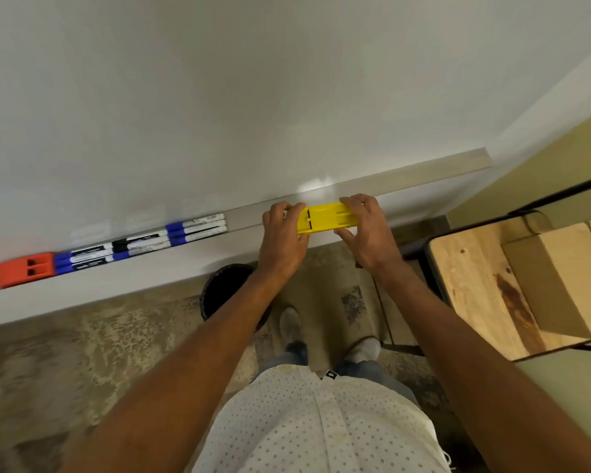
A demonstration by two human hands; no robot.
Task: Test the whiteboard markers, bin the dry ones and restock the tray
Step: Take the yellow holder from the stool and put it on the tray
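Both hands (325, 230) clamped on yellow holder (325, 218) ends over tray (246, 220); best set level, clear of markers (144, 244).

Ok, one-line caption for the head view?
Both hands grip a yellow holder on the tray, beside lined-up markers.

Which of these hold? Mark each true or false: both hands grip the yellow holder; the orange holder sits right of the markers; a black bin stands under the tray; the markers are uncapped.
1. Both hands grip the yellow plastic holder: true; left hand, right hand.
2. False: the orange plastic holder sits left of the whiteboard markers.
3. A round black bin stands below the grey tray: true.
4. False: blue and black caps are on.
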